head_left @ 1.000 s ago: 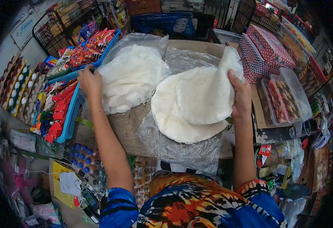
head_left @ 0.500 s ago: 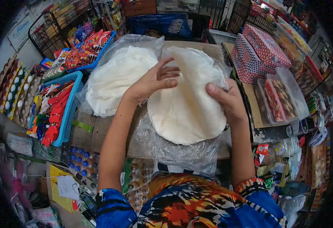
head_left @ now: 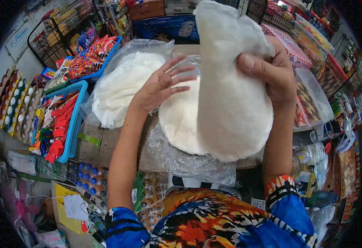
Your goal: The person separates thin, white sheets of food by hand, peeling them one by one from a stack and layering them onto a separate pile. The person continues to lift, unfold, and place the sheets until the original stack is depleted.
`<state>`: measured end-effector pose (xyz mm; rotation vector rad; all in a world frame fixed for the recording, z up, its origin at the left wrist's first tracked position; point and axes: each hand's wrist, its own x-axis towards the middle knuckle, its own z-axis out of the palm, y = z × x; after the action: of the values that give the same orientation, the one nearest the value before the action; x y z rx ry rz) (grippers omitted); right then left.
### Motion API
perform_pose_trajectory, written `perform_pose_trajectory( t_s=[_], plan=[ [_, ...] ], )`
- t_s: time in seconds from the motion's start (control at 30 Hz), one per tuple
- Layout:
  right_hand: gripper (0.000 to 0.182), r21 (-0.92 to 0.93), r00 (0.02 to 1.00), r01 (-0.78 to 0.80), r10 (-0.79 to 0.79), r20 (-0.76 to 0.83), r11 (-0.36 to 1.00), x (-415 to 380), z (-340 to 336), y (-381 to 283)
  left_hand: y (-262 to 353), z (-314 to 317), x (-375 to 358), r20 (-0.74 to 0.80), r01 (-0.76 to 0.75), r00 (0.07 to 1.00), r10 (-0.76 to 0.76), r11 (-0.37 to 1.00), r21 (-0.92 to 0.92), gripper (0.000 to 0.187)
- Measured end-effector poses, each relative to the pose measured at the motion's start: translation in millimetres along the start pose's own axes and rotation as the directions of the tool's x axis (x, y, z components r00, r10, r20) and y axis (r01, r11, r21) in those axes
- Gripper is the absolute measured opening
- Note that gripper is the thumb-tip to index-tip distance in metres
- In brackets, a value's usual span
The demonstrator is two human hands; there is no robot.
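Note:
Raised in my right hand [head_left: 277,76] is a thin, pale, round lumpia wrapper [head_left: 234,107], hanging upright with its top edge curled. My thumb presses its near face; the other fingers are hidden behind it. Below and partly covered by it lies a stack of lumpia wrappers [head_left: 177,124] on clear plastic [head_left: 189,163]. Over the left part of that stack is my left hand [head_left: 161,87], fingers spread and holding nothing. A second pile of wrappers [head_left: 125,93] rests on a plastic bag to the left.
Blue baskets of snack packets [head_left: 81,105] and egg trays [head_left: 17,105] stand at the left. On the right are a clear plastic tub [head_left: 313,103] and a red checkered box [head_left: 290,47]. Capped bottles [head_left: 88,177] sit below the wooden table's [head_left: 106,153] front edge.
My right hand has lifted a wrapper up off the middle stack, toward the camera. My left hand has come away from the sheet, slightly left, with its fingers spreading.

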<state>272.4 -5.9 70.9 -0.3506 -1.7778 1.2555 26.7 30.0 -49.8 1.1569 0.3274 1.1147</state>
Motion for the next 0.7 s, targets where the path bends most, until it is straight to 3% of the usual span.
perform_pose_trajectory(
  t_s=[0.07,0.13,0.17,0.2,0.27,0.3,0.33,0.37,0.4,0.43,0.47,0.53,0.6,0.7],
  plan=[
    [0.027,0.019,0.998,0.055,-0.055,-0.035,0.998,3.5,4.9,-3.0,2.9,-4.0,-1.9,0.051,0.01,0.999,-0.009,1.0,-0.015,0.077],
    [0.023,0.094,0.993,0.1,-0.093,-0.075,0.991,8.2,1.1,-6.5,2.1,-25.3,-4.4,-0.062,-0.002,0.998,0.005,0.999,0.049,0.064],
    [0.027,0.016,0.99,0.052,-0.049,-0.131,0.999,10.5,-6.3,-2.9,0.6,-30.6,-4.9,-0.107,-0.047,0.992,0.061,0.99,0.133,0.047],
    [0.027,0.015,0.99,0.051,-0.048,-0.132,0.999,12.5,-14.8,3.6,3.0,-28.8,-3.7,-0.106,-0.047,0.993,0.061,0.99,0.131,0.047],
    [0.023,-0.107,0.99,-0.095,0.083,-0.116,0.99,15.6,-33.2,25.4,12.1,-19.5,0.6,-0.401,0.163,0.916,-0.001,0.915,0.37,0.041],
    [0.025,-0.176,0.988,-0.134,0.118,-0.102,0.975,16.8,-39.4,39.7,11.9,-14.9,3.2,-0.461,0.249,0.884,-0.079,0.914,0.32,0.044],
    [0.025,-0.301,0.96,-0.279,0.256,-0.114,0.912,16.9,-53.0,56.4,3.8,-20.1,4.9,-0.468,0.247,0.881,-0.075,0.916,0.318,0.044],
    [0.025,-0.479,0.949,-0.314,0.257,-0.183,0.82,16.8,-53.6,73.6,-8.9,-30.8,6.4,-0.437,0.308,0.875,-0.211,0.937,0.164,0.046],
    [0.027,-0.618,0.96,-0.28,0.216,-0.177,0.735,14.9,-63.8,102.1,-17.0,-36.5,7.2,-0.383,0.371,0.86,-0.339,0.929,0.011,0.049],
    [0.032,-0.769,0.965,-0.246,0.224,-0.137,0.591,12.3,-72.4,123.6,-19.8,-34.7,8.4,-0.414,0.401,0.835,-0.363,0.916,0.005,0.052],
    [0.037,-0.776,0.963,-0.228,0.251,-0.092,0.588,9.9,-82.6,156.0,-17.4,-32.8,8.3,-0.414,0.407,0.833,-0.368,0.913,0.008,0.052],
    [0.038,-0.796,0.962,-0.27,0.116,-0.247,0.541,-3.2,-66.5,181.7,-16.7,-25.2,11.9,-0.563,0.388,0.759,-0.327,0.922,-0.012,0.053],
    [0.038,-0.785,0.952,-0.302,0.133,-0.275,0.54,-2.4,-66.1,185.1,-19.2,-30.1,13.0,-0.485,0.383,0.792,-0.371,0.92,-0.079,0.048],
    [0.038,-0.763,0.947,-0.318,0.146,-0.287,0.562,-2.5,-64.2,185.9,-17.9,-22.4,10.4,-0.501,0.403,0.806,-0.315,0.912,0.076,0.041]
  ],
)
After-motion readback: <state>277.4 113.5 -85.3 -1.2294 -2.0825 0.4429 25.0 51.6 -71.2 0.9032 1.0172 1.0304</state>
